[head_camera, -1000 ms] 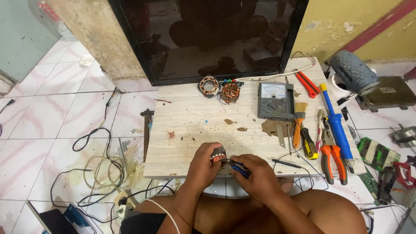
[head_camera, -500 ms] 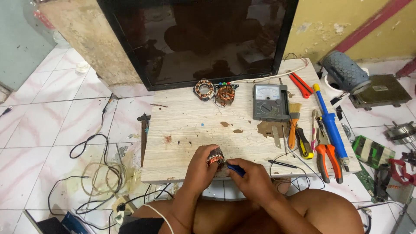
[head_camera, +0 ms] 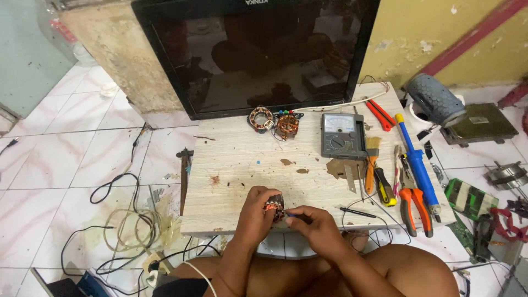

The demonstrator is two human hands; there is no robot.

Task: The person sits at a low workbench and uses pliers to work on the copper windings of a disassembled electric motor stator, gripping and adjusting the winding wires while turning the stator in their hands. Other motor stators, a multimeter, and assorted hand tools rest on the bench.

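Note:
At the near edge of a low pale wooden board [head_camera: 236, 165], my left hand [head_camera: 257, 212] grips a small copper-wound motor coil [head_camera: 273, 207]. My right hand [head_camera: 314, 226] is closed around a thin dark tool [head_camera: 294, 217] whose tip touches the coil. Both hands meet just above my bare knees. Most of the coil is hidden by my fingers.
Two more wound coils [head_camera: 275, 122] lie at the board's far edge before a black screen [head_camera: 258, 49]. A grey analog meter [head_camera: 342, 136], a brush [head_camera: 373, 165], orange pliers [head_camera: 413, 201], a blue tool [head_camera: 416, 165] and red cutters [head_camera: 380, 114] lie right. Cables [head_camera: 124, 220] coil on the floor left.
The view has tipped slightly, so the board and hands sit lower in frame. My hands stay together on the coil with only small finger shifts.

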